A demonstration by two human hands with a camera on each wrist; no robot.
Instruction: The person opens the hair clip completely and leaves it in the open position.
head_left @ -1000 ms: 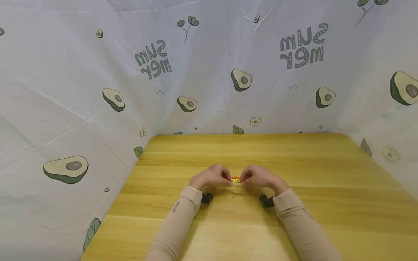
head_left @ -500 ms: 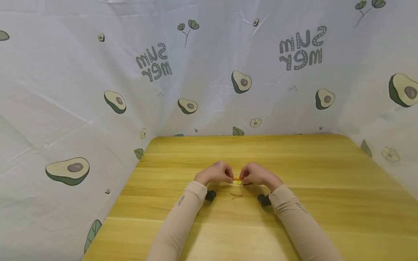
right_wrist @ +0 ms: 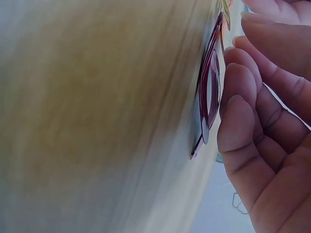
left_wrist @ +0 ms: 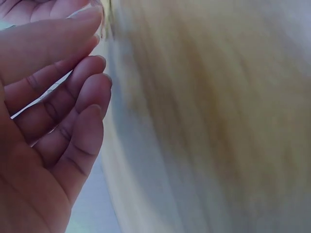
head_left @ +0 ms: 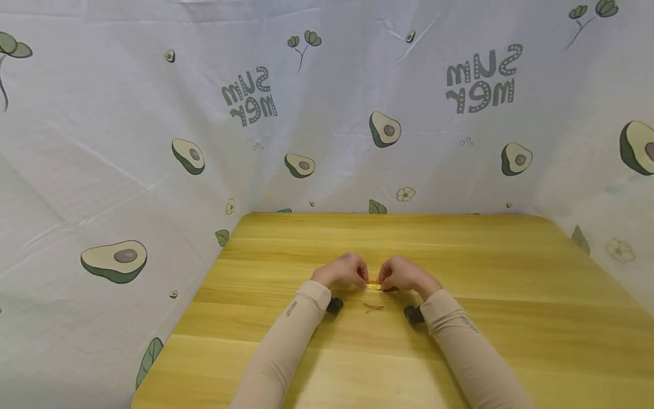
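In the head view my left hand [head_left: 343,270] and right hand [head_left: 406,274] meet fingertip to fingertip low over the table. Between them is a small, thin, shiny yellow piece [head_left: 374,287] with an orange strip [head_left: 374,281] along its far side. Thumb and forefinger of each hand pinch one end, hiding the ends. The left wrist view catches only a sliver of the yellow piece [left_wrist: 108,17] at the top edge. A dark reddish, glossy, thin-edged thing [right_wrist: 205,92] shows beside the right fingers in the right wrist view; its kind is unclear.
A thin reddish-brown piece [head_left: 373,307] lies on the wooden table [head_left: 347,352], nearer the body than the hands. Black wrist cameras [head_left: 413,314] sit under both wrists. A white avocado-print curtain [head_left: 327,113] stands behind the table and along its sides.
Both wrists have drawn slightly inward while the fingertips stay at the yellow piece. The head view has shifted a little. The reddish-brown piece on the table now shows more plainly.
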